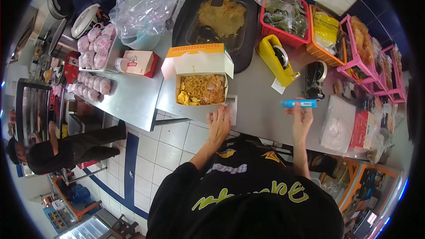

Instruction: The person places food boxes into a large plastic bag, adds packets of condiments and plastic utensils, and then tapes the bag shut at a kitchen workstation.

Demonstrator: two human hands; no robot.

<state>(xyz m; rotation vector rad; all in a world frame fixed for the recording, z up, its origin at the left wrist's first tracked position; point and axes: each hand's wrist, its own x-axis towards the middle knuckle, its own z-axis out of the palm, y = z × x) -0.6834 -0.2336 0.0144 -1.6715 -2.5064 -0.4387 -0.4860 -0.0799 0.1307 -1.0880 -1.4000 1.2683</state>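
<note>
My right hand [302,116] holds a slim blue marker-like stick [303,103] over the grey tabletop, its left end blurred. My left hand [219,122] has its fingertips at the front right corner of an open paper food box [200,103], beside a printed paper slip [233,114]. The slip lies partly behind the box, near the table edge. Inside the box are fried noodles [196,84], pieces of egg [186,99] and browned meat [215,88]. The box's orange-trimmed lid [199,61] stands raised at the back.
Behind the box is a black tray [247,56] of mashed food. A yellow tape dispenser [274,61], red basket [307,38] and pink rack [362,63] stand right. Plastic bags [338,121] lie beyond my right hand. Wrapped portions [96,48] fill the left; a person [59,151] stands beyond.
</note>
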